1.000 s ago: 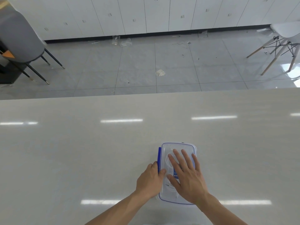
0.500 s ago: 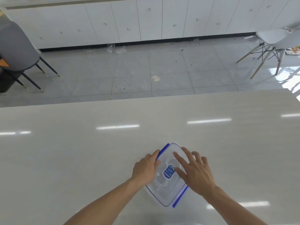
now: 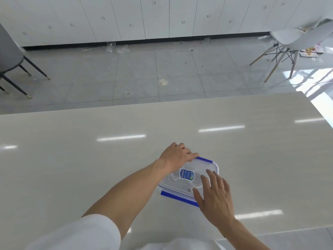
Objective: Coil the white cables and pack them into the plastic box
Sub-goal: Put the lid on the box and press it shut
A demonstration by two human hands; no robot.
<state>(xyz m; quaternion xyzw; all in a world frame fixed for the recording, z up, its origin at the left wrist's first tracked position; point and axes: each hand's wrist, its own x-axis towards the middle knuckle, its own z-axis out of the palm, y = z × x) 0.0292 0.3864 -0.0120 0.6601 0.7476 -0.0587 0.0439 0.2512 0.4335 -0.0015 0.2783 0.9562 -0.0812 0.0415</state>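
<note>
A clear plastic box (image 3: 180, 184) with a closed lid, a blue label and blue clips lies on the pale table (image 3: 90, 159), turned at an angle. Pale curved shapes show through the lid; I cannot tell if they are the white cables. My left hand (image 3: 177, 156) is at the box's far left corner, fingers curled over the edge by the far blue clip (image 3: 205, 160). My right hand (image 3: 214, 193) lies flat on the lid's near right part, fingers spread, covering the end of the near blue clip (image 3: 176, 195).
The table's far edge runs across the middle of the view and its right edge slants down at the far right (image 3: 320, 112). Beyond it on the tiled floor stand a grey chair (image 3: 9, 56) and a white chair (image 3: 295, 38), with scraps of litter.
The box has been swung round on the table from lengthwise to lying across me. My left hand moved to its far corner and my right hand to its near right side.
</note>
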